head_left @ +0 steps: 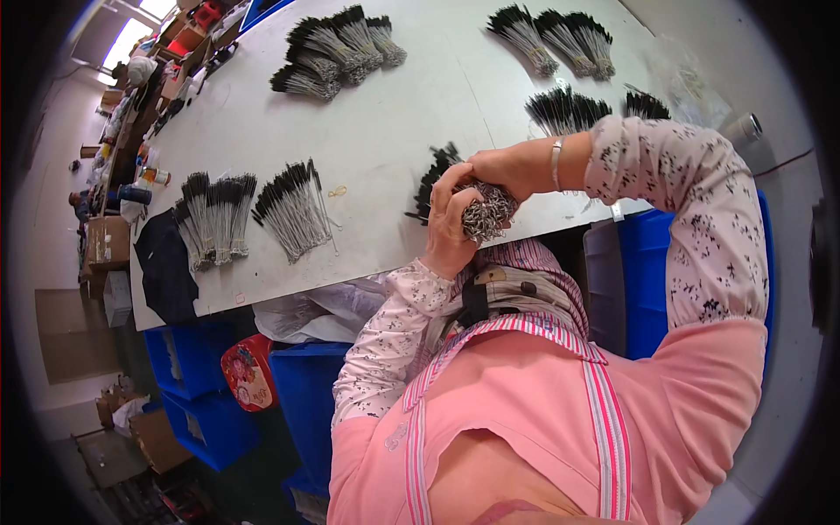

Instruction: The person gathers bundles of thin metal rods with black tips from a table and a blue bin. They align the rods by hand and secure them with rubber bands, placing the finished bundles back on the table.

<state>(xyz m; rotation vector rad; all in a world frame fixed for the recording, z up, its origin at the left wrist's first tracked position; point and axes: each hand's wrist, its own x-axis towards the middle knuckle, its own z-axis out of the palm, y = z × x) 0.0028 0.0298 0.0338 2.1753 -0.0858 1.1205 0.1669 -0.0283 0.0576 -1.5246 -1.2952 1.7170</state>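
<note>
Near the table's front edge, I hold a bundle of thin wire-handled brushes (486, 213), its looped metal ends toward me and its black bristle ends (429, 184) pointing away over the table. My left hand (451, 232) wraps round the bundle from the left, fingers curled over it. From the right, my right hand (497, 171) closes over its far side; some of its fingers are hidden. Left of my hands lies a loose pile of similar brushes (293, 214), beside a yellow rubber band (338, 191).
Banded brush bundles (215, 219) lie on the white table (411, 105) at left, with more bundles (341, 48) at the far side and others (569, 109) at right. Dark cloth (166, 267) hangs over the left corner. Blue bins (643, 280) stand below the table edge.
</note>
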